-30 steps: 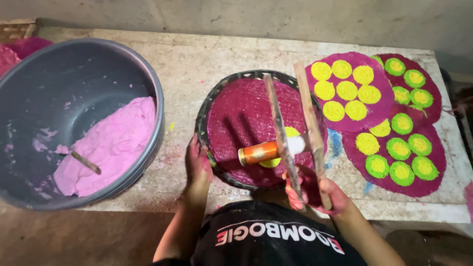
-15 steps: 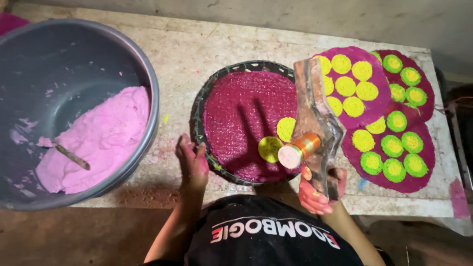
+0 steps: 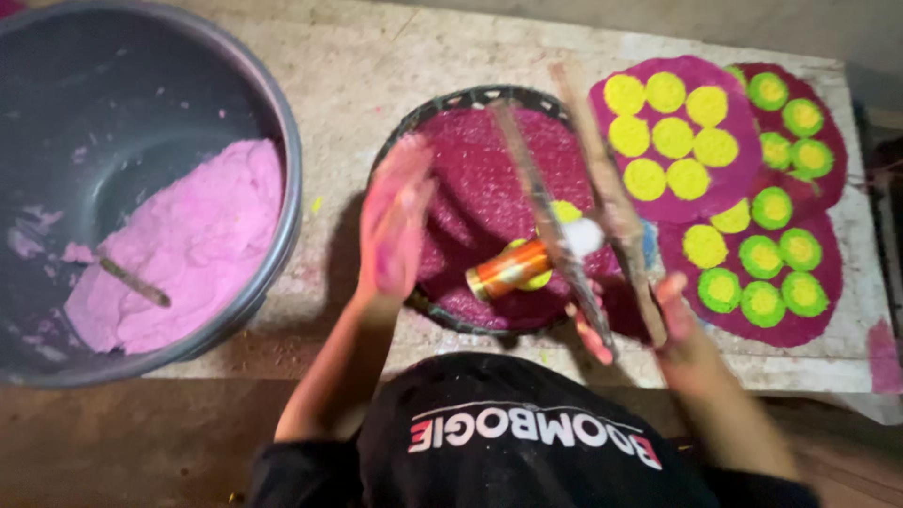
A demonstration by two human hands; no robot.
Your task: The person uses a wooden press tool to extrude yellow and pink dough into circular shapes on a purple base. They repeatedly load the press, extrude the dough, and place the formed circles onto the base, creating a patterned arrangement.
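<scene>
My right hand (image 3: 670, 315) grips the near ends of a tool made of two wooden bars (image 3: 602, 188). An orange cylinder with a white end (image 3: 513, 268) sits between them. The tool lies slanted over a round black tray (image 3: 470, 96) lined with a dark magenta layer (image 3: 470, 183). Two yellow dots (image 3: 565, 211) show on that layer beside the cylinder. My left hand (image 3: 395, 226), stained pink and blurred, hovers flat over the tray's left rim and holds nothing.
A large grey basin (image 3: 287, 150) at the left holds pink dough (image 3: 188, 245) and a small stick (image 3: 134, 282). Magenta discs with yellow dots (image 3: 673, 141) and green-ringed dots (image 3: 767, 263) lie at the right on the stone slab (image 3: 367, 56).
The tool, raised at the right half a second ago, has come back down across the tray. My left hand lifted from the tray's near edge to over its left rim.
</scene>
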